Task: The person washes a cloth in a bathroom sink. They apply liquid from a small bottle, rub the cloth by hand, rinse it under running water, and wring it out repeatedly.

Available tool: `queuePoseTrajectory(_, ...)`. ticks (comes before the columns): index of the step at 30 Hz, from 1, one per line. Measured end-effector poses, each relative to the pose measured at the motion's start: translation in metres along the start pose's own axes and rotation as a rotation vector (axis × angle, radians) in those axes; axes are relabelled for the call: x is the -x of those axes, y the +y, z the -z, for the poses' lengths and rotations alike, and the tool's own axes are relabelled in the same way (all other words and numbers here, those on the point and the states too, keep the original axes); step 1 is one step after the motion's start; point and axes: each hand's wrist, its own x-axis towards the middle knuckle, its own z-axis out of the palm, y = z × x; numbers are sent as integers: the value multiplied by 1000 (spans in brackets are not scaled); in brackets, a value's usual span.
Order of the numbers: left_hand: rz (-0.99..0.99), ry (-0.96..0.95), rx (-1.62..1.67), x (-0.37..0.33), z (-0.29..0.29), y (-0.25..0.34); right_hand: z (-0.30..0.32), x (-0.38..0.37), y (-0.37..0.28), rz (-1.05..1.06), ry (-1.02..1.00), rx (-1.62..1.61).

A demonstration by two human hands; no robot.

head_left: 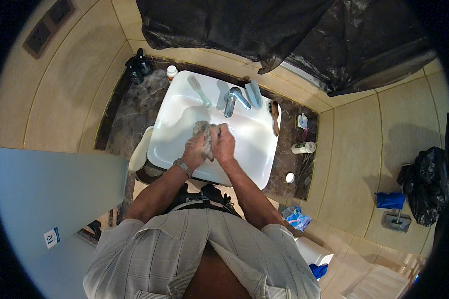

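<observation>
Over the white sink (164, 144), both my hands grip a crumpled grey cloth (201, 128). My left hand (193, 150), with a metal watch on its wrist, is closed around the cloth's left side. Close beside it, my right hand (223, 142) is closed on the other side, its fingers bent. Part of the cloth hangs below between the hands. Behind them rises a chrome faucet (230, 103). A pale green brush (198, 91) lies on the rim to its left, a light blue piece (254, 93) to its right. On the right rim rests a wooden brush (275, 119).
A white bottle (171, 73) and black bottles (138, 67) stand at the back left of the dark counter (126, 107). On the right are a small box (302, 121), a white canister (304, 147) and a round lid (290, 177). Black plastic (234, 25) hangs behind.
</observation>
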Motion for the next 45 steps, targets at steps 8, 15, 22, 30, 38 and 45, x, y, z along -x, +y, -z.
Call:
queuePoseTrajectory(8,401,162,1026,-12,-17,-7,-9,8,0,-34,-16,14)
queuePoseTrajectory(15,823,-53,1492,-24,22,22,43,-9,44,-73,-13,-323)
queuePoseTrajectory(22,664,-159,1922,-15,-29,-55,10,15,-29,8,-78,-624)
queuePoseTrajectory(30,191,55,1054,3,-73,-76,-13,10,-8,144,25,94)
queuePoseTrajectory(38,113,6,799,5,-51,-74,-7,30,-14,155,-52,65)
queuePoseTrajectory(45,531,-47,1109,-2,-7,14,5,9,22,-76,19,183)
